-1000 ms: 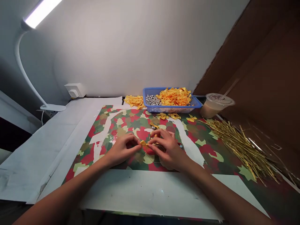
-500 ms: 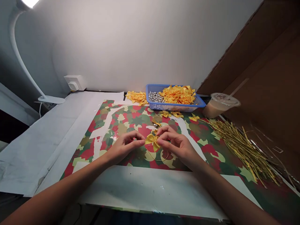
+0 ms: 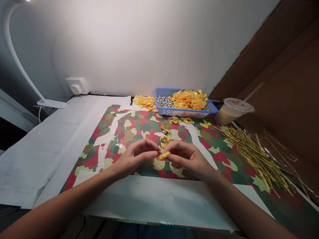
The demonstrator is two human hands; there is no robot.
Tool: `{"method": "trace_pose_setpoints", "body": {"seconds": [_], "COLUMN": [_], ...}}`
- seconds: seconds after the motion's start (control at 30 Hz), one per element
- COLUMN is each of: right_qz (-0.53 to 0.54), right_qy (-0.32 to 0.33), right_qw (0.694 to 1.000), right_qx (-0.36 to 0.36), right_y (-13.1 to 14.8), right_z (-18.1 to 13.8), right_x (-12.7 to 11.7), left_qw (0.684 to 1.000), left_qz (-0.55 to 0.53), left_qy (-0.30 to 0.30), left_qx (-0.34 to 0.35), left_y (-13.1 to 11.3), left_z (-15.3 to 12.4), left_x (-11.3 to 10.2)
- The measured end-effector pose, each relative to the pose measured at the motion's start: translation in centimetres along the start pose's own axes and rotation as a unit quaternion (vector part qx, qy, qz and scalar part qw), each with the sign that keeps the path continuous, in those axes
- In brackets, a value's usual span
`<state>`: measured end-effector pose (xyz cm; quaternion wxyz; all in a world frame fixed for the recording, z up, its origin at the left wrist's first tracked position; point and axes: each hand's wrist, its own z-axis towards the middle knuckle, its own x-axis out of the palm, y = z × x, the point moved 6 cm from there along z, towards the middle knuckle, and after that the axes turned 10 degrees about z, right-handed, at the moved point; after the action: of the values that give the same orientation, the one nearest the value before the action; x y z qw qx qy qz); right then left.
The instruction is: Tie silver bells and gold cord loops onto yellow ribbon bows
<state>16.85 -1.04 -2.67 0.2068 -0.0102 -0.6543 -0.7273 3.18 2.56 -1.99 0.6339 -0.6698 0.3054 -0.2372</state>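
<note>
Between both hands is a yellow ribbon bow (image 3: 163, 155), now seen edge-on. My left hand (image 3: 139, 154) pinches its left side with thumb and fingers. On the opposite side my right hand (image 3: 185, 156) has its fingertips closed on the bow. A thin gold cord (image 3: 166, 169) loops down below it over the patterned paper. Just beyond the fingertips lies another yellow bow (image 3: 164, 142), and farther back a small silver bell (image 3: 164, 132) sits beside a piece of yellow ribbon (image 3: 165, 128).
A blue basket (image 3: 185, 113) holds silver bells and yellow bows. More bows (image 3: 144, 102) are piled to its left. A drink cup (image 3: 231, 111) with a straw and a bundle of gold ties (image 3: 254, 159) are at right. A lamp (image 3: 51, 103) stands at left.
The yellow bow between my hands has turned from facing up to edge-on. My left fingers have moved closer around it. The view has shifted slightly.
</note>
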Motion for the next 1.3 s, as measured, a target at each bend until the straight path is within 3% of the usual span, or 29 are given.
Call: {"method": "trace_pose_setpoints", "body": {"seconds": [0.13,0.23,0.5,0.77,0.97,1.3], "right_qz": [-0.01,-0.029,-0.087,-0.017,-0.027,-0.03], "right_qy": [0.034,0.035,-0.063,-0.052,-0.083,-0.035], "right_qw": [0.996,0.995,0.994,0.999,0.996,0.999], "right_qx": [-0.078,-0.089,-0.019,-0.002,-0.004,0.027], "right_y": [0.5,0.6,0.7,0.5,0.6,-0.1], "right_z": [-0.1,-0.2,-0.3,-0.2,-0.2,-0.1], "right_x": [0.1,0.2,-0.4,-0.4,-0.7,0.0], "left_qw": [0.993,0.991,0.995,0.994,0.996,0.997], "left_qz": [-0.075,-0.09,-0.091,-0.081,-0.07,0.038], "left_qy": [0.051,0.062,-0.01,-0.074,-0.049,-0.017], "left_qx": [-0.07,-0.073,-0.028,0.006,-0.036,-0.066], "left_y": [0.8,0.9,0.4,0.0,0.5,1.1], "left_z": [0.0,-0.1,0.0,0.2,0.1,0.2], "left_x": [1.1,1.4,0.5,-0.4,-0.3,-0.5]}}
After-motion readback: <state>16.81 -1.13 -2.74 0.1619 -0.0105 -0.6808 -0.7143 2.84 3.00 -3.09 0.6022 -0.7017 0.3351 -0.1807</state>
